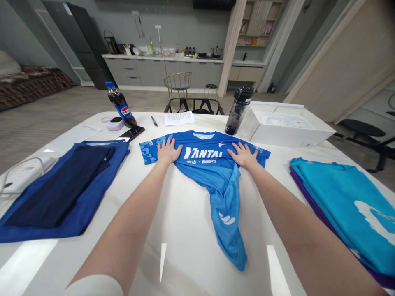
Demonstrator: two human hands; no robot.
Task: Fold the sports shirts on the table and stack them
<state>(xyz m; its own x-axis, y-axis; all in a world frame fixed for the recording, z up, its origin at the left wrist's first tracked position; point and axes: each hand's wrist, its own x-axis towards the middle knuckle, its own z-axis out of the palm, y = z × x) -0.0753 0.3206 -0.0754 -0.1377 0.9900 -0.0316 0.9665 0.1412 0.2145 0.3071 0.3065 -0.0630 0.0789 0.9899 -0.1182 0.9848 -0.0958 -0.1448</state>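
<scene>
Touching shirt [205, 166] w/ 2 hands [167, 152]

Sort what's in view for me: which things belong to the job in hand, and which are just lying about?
Job in hand:
blue YANTAI shirt, under the spread left hand and right hand
white table, beneath it
possibly the left garment pile and right garment pile, both untouched

Lying about:
cola bottle
pen
printed sheet
drinking bottle
white box

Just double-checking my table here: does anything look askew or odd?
Yes, the blue shirt: its top lies spread under your left hand and right hand, but its lower part is bunched into a narrow tail.
</scene>
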